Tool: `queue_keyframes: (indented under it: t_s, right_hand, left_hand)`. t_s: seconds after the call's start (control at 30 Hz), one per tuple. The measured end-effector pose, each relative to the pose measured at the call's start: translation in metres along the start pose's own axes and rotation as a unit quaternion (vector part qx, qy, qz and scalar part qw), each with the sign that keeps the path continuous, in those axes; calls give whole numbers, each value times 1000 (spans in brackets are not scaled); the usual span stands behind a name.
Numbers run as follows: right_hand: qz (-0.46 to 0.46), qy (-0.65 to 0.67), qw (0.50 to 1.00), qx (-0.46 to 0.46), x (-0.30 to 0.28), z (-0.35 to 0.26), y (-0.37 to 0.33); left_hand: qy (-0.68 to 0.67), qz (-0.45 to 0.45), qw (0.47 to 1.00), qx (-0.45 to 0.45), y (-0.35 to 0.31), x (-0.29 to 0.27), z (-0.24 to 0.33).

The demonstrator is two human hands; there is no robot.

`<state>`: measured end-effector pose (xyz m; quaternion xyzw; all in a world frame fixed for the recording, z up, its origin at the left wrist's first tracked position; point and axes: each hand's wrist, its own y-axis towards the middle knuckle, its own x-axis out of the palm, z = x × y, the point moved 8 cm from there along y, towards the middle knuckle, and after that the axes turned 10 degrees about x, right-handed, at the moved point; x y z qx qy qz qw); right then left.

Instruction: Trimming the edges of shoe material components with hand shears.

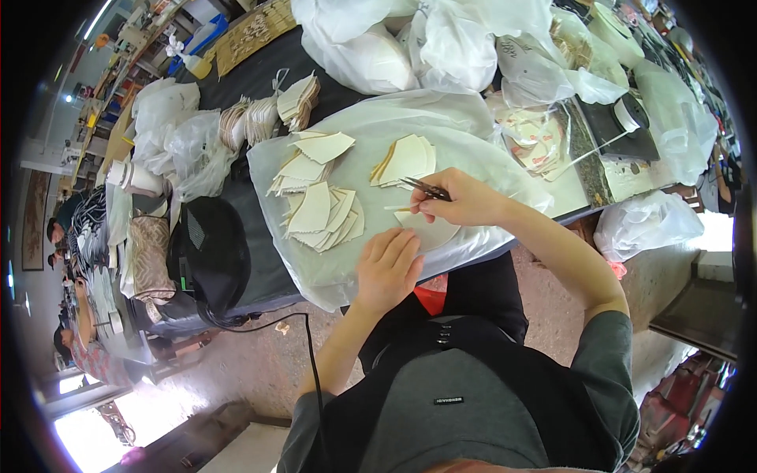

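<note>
My right hand (453,201) is closed around a slim, dark two-pronged hand tool (426,188), like tweezers or thread snips, its tips pointing left. A short white strip (394,208) shows just beside the fingers. Below lies a pale curved cut piece (432,232), partly hidden under both hands. My left hand (389,266) rests with fingers stretched out at that piece's left edge, holding nothing I can see. A fanned stack of cream pieces (410,159) sits just beyond the right hand. More fanned stacks of white pieces (325,217) lie to the left on the plastic sheet (296,272).
Stuffed white plastic bags (449,51) line the table's far side. A black rounded object (211,256) with a cable stands at the left, near tied bundles of pieces (260,118). At the right are a clear bag of round pieces (536,138) and a black device (623,126).
</note>
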<state>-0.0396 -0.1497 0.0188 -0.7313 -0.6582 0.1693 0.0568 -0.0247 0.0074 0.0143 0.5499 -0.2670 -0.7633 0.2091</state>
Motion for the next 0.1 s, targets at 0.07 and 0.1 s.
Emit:
queue_keyframes:
  t_s: [0.07, 0.1]
  right_hand:
    - [0, -13, 1000, -9, 16, 6, 19]
    - [9, -27, 999, -20, 24, 2, 29]
  left_hand:
    - [9, -34, 999, -26, -8, 9, -3]
    - [-4, -40, 999, -35, -10, 9, -5]
